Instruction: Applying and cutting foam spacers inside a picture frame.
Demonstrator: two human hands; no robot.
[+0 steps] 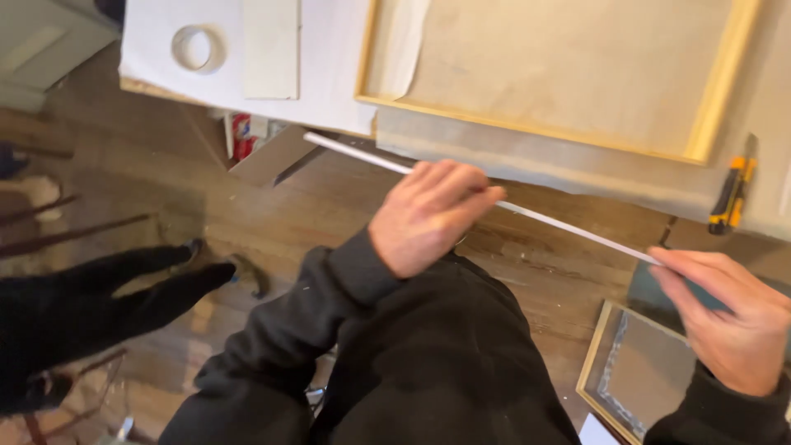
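A long thin white strip runs slantwise from upper left to lower right, in front of the table edge. My left hand is closed around its middle part. My right hand pinches its lower right end between thumb and fingers. Both arms wear black sleeves. Above the strip, on the table, lies a light wooden frame with beige backing inside it.
A yellow and black utility knife lies at the table's right edge. A roll of tape and a white board rest on white paper at the top left. A smaller framed panel leans on the wooden floor. A dark animal stands at left.
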